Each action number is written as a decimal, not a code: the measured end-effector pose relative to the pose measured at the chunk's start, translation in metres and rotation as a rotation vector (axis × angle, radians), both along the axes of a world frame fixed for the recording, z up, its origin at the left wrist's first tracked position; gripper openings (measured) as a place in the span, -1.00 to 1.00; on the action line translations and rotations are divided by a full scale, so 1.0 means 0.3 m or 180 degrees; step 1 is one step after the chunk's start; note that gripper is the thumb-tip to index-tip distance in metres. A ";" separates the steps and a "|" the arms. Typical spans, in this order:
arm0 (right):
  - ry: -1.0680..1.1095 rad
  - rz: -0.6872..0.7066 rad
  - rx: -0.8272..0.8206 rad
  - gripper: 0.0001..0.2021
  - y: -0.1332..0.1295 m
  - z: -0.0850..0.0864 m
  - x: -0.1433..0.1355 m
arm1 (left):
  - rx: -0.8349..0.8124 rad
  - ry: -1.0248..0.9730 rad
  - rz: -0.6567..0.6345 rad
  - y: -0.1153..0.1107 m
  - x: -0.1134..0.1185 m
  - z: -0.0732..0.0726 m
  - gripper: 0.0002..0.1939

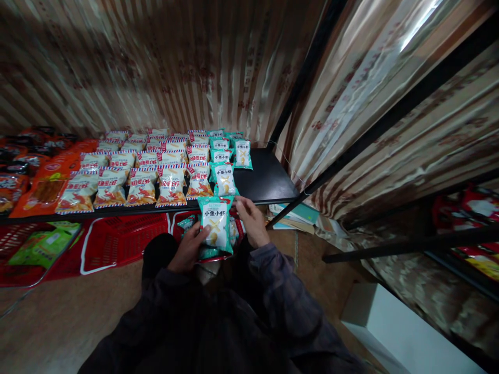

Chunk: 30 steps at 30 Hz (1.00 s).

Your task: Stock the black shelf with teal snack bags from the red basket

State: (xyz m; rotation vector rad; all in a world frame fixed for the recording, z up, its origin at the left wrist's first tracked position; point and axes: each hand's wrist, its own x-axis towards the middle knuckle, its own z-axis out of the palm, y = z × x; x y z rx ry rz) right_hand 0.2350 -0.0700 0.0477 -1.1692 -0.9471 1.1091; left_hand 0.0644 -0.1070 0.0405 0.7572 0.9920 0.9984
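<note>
Dark sleeves [286,296] fill the foreground, and look at the left hand [186,252]: closed round a teal packet [215,227], thumb pressed across its printed face, fingers out of sight behind. That packet stands just short of the shelf [267,179], face up to us, long axis running from the lap toward the shelf edge. Right hand [253,222] sits off its upper right corner, fingers bent, fingertips close to the edge; whether they touch or grip anything, I can't tell.

Here's the relation that matters: bare black shelf lies ahead and to the right, beside the front teal bag [225,179] and in front of the lone bag [243,155] of the next column. Right hand is the nearer one to that space; left hand has the hold.

Now the print! 小鱼小虾 reads clean and dark on the held packet, and the same on its shelf mates. White bags [171,184] to the left carry big red characters ending, it seems, in 上虾. Orange packs [50,182] farther left: too dim to read. Below, red baskets [128,236], one with a green pack [47,244], lettering illegible.
</note>
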 end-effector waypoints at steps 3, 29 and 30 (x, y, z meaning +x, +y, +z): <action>0.0312 0.0431 -0.0302 -0.54 -0.061 0.007 -0.024 | -0.0026 -0.0177 0.0641 0.019 0.012 0.036 -0.37; 0.0911 0.0366 -0.0476 -0.55 -0.135 -0.017 -0.118 | -0.0213 -0.0671 0.1241 0.075 0.089 0.135 -0.70; 0.0917 0.0369 -0.0484 -0.54 -0.136 -0.018 -0.116 | -0.0196 -0.0691 0.1184 0.075 0.089 0.138 -0.67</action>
